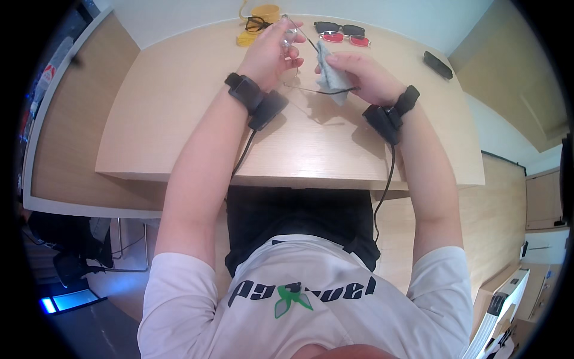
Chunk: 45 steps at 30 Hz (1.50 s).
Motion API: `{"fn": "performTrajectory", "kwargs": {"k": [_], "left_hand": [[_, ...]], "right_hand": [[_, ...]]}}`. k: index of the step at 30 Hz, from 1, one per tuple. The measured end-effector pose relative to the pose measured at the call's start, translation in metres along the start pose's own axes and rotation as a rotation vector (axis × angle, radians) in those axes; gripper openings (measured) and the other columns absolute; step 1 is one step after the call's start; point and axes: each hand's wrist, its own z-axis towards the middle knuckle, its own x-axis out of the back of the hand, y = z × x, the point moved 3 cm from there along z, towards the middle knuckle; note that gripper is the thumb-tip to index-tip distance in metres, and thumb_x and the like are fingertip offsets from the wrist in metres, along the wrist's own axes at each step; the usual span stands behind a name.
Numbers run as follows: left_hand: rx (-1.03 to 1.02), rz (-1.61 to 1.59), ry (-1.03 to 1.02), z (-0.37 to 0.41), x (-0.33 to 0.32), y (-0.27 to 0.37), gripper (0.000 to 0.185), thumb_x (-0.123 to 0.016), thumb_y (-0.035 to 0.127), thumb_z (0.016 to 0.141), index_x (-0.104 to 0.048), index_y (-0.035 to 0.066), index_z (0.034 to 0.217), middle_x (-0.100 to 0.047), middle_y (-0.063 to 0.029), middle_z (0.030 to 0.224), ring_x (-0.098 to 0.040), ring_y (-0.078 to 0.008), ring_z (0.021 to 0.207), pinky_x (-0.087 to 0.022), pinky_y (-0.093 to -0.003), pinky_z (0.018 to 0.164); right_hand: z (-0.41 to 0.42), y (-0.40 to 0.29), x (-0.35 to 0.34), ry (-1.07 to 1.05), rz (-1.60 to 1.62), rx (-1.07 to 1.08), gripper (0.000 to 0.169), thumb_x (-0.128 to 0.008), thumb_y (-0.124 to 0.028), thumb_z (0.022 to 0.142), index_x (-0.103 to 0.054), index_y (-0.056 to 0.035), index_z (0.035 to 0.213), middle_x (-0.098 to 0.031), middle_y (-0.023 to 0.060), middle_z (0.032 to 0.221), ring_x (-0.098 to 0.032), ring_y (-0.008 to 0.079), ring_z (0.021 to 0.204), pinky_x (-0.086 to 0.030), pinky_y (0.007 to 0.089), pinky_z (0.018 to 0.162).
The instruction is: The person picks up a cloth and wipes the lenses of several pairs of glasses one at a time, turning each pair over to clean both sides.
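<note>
My left hand (276, 51) holds a pair of thin-framed eyeglasses (289, 38) with clear lenses by the lens end. Their two temples, dark at the tips, reach to the right. In my right hand (365, 74) a light grey cloth (332, 78) is pinched between thumb and fingers. The upper temple's tip meets the cloth's top edge; whether the cloth wraps around it is hard to tell. The lower temple passes the cloth and its tip ends close to my right palm. Both hands are above the wooden desk (291, 152).
Beyond my left hand are black-framed glasses (258, 24), a yellow mug (268, 10) and a yellow item (245, 39). Black sunglasses (354, 30) and red-lensed glasses (332, 37) lie at the back. A dark elongated object (438, 65) sits right. Cables (391, 175) hang from wrist-worn devices (269, 110).
</note>
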Motion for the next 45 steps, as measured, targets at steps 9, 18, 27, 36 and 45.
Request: {"fn": "performTrajectory", "kwargs": {"k": [9,18,27,36,45], "left_hand": [[-0.018,-0.163,0.142,0.009,0.018,-0.003,0.038,-0.051,0.034,0.104,-0.059,0.006,0.128,-0.059,-0.0039,0.100,-0.053,-0.0116,0.073,-0.057,-0.0409,0.078],[-0.079,-0.204,0.085,0.005,0.009,0.005,0.037,-0.057,0.035,0.101,-0.060,0.006,0.123,-0.059,-0.0026,0.095,-0.053,-0.0116,0.071,-0.055,-0.0388,0.077],[-0.185,-0.107,0.007,-0.005,-0.019,0.015,0.031,-0.057,0.035,0.103,-0.057,0.008,0.119,-0.058,-0.0017,0.090,-0.054,-0.0103,0.064,-0.052,-0.0286,0.065],[-0.234,0.034,-0.126,-0.013,-0.035,0.017,0.038,-0.054,0.040,0.105,-0.056,0.006,0.121,-0.057,-0.0022,0.090,-0.054,-0.0082,0.063,-0.051,-0.0249,0.064],[-0.241,-0.017,-0.147,-0.010,-0.033,0.010,0.039,-0.050,0.041,0.107,-0.056,0.005,0.119,-0.056,-0.0013,0.090,-0.054,-0.0089,0.066,-0.048,-0.0240,0.064]], "right_hand": [[0.003,0.007,0.011,0.123,0.296,0.011,0.030,-0.061,-0.033,0.101,-0.068,-0.0104,0.121,-0.071,-0.0013,0.116,-0.064,0.0098,0.107,-0.049,0.0281,0.092],[0.005,0.014,0.011,0.197,0.260,-0.116,0.030,-0.061,-0.032,0.102,-0.069,-0.0095,0.120,-0.071,-0.0014,0.115,-0.064,0.0102,0.104,-0.048,0.0270,0.091],[0.002,0.019,-0.013,0.063,0.134,-0.199,0.036,-0.059,-0.033,0.103,-0.067,-0.0035,0.122,-0.070,0.0056,0.115,-0.065,0.0135,0.103,-0.050,0.0289,0.092],[-0.003,0.018,-0.026,0.091,-0.137,-0.296,0.037,-0.063,-0.036,0.100,-0.069,-0.0024,0.116,-0.071,0.0027,0.101,-0.065,0.0081,0.085,-0.051,0.0232,0.070],[-0.008,0.010,-0.039,0.097,-0.173,-0.306,0.034,-0.068,-0.038,0.099,-0.072,-0.0056,0.108,-0.070,-0.0008,0.092,-0.063,0.0061,0.078,-0.049,0.0221,0.066]]}}
